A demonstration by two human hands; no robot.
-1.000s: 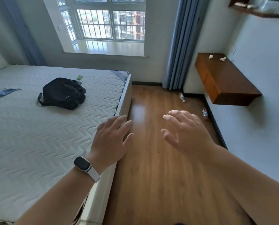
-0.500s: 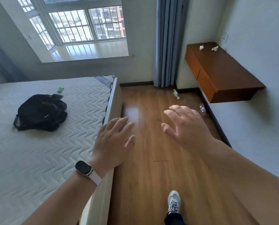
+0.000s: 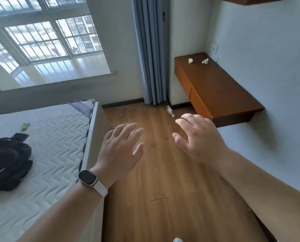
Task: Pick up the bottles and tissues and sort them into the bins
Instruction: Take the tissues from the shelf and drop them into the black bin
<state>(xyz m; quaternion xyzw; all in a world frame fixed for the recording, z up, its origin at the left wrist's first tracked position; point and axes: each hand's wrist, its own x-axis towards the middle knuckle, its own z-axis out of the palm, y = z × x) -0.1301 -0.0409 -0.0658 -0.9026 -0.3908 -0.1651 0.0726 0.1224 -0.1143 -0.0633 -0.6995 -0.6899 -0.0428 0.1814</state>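
Both grips are spread wide and empty: left hand (image 3: 118,151) and right hand (image 3: 199,138) above the floor (image 3: 163,215), bottle (image 3: 170,111) beyond.

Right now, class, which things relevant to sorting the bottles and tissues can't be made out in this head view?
- Bins: none in frame.
- Bottle on the floor by the curtain: too small to read contents.
- Two tissues on the wooden shelf: too small to judge.
- Floor under the shelf: partly hidden by the right hand.
- Green item on the bed: unidentifiable.
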